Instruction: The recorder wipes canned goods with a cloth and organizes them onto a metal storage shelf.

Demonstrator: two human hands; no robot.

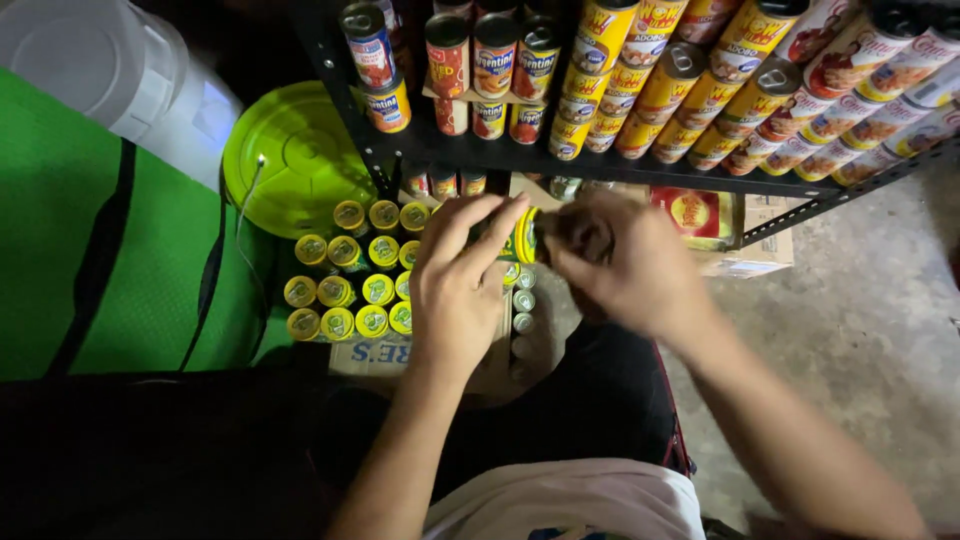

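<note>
Head view, looking down over the person's lap at a dark metal shelf [640, 170] and the floor below it. Left hand [462, 285] and right hand [625, 262] meet just below the shelf's front edge, both on one small can [524, 236] with a yellow rim, held on its side between them. Left fingers [480, 225] curl over the can from the left, grasping it; right fingers wrap the can's other end, blurred, so the exact grip there cannot be told beyond contact.

Below the shelf, left of the hands: a cardboard box [375, 355] on the floor packed with upright yellow-topped cans [345, 285] in rows. A few silver can tops [522, 300] show just under the left hand. Left of the shelf post: a lime-green round lid [295, 155], and beyond it a white plastic container [110, 60] above a green fabric panel [60, 250].

On the shelf: red-labelled cans [492, 60] standing near the left end, yellow-labelled cans [650, 90] stacked toward the middle, white-and-red cans [860, 90] at the right end. Concrete floor [860, 330] lies right of the shelf.
</note>
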